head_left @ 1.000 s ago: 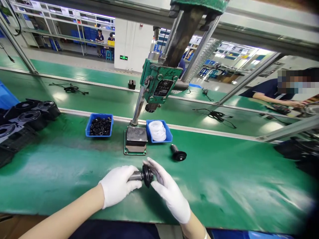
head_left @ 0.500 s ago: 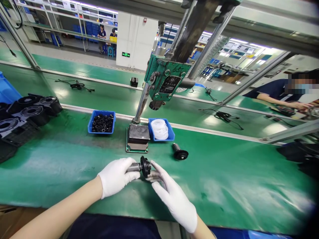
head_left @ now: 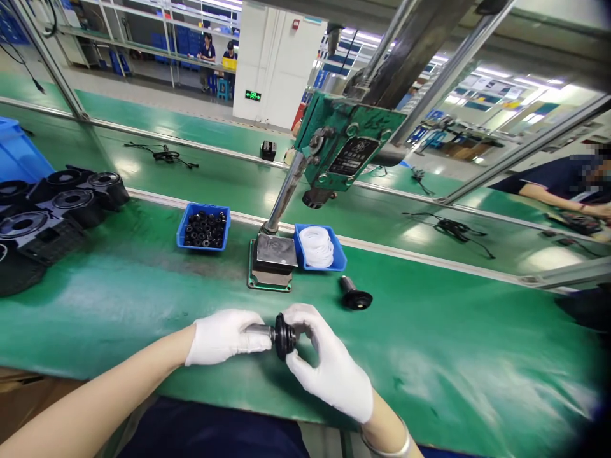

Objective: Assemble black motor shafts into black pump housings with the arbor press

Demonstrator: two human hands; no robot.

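My gloved left hand [head_left: 231,335] is closed around the grey metal shaft of a part with a black ribbed disc [head_left: 285,337] at its right end. The shaft lies roughly level, held above the green table. Thumb and fingers of my gloved right hand [head_left: 327,362] curve around the disc's rim and grip it from the right. A similar part [head_left: 357,299], a metal shaft with a black disc, lies on the table to the right, apart from both hands. Beyond my hands stands a press base [head_left: 273,261] with a flat metal block.
The green press head [head_left: 348,143] hangs over the table. A blue bin [head_left: 203,227] holds small black rings; another blue bin [head_left: 338,254] holds white rings. Black round-topped housings [head_left: 71,200] are stacked at left. A co-worker's arm [head_left: 548,196] shows at far right.
My right hand has closed from outstretched fingers onto the black disc. My left hand keeps hold of the shaft. The camera view has shifted slightly, moving the scene rightward.
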